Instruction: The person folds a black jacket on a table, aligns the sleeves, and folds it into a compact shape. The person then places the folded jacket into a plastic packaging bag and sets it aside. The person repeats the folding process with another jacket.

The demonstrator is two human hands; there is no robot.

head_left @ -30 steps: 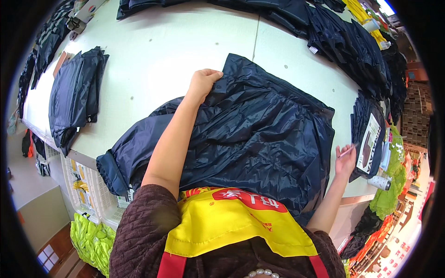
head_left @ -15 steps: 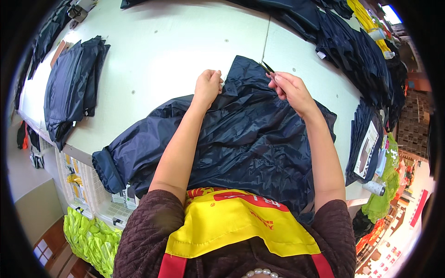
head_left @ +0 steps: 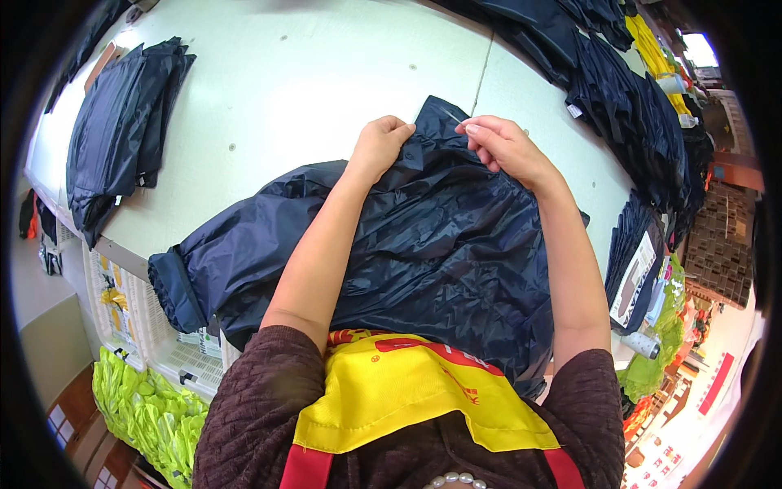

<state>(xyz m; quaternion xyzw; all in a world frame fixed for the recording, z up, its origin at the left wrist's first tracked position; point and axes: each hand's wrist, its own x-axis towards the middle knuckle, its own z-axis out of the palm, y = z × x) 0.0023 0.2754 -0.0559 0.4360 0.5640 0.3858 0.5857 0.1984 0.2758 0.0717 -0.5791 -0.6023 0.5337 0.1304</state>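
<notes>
A dark navy jacket [head_left: 440, 244] of thin shiny fabric lies crumpled on the table in front of me, its elastic cuff [head_left: 173, 289] hanging at the near left edge. My left hand [head_left: 381, 149] is closed in a pinch on the garment beside its pointed collar-like flap [head_left: 433, 114]. On the flap's right side, my right hand [head_left: 503, 148] is closed around small thread snips [head_left: 454, 116]. Only a thin pale blade shows past the fingers, lying over the flap. The handles are hidden in the hand.
A stack of folded navy pieces [head_left: 126, 134] lies on the white table [head_left: 326, 90] at the left. More navy garments [head_left: 635, 122] pile up along the far right edge. A thread spool [head_left: 641, 345] sits at the near right. White plastic baskets [head_left: 175, 359] and lime-green fabric [head_left: 151, 411] are below left.
My left hand has shifted slightly right along the garment. The snips have turned and dropped lower across the flap, their dark open blades now seen as one pale sliver. The whole view has shifted slightly.
</notes>
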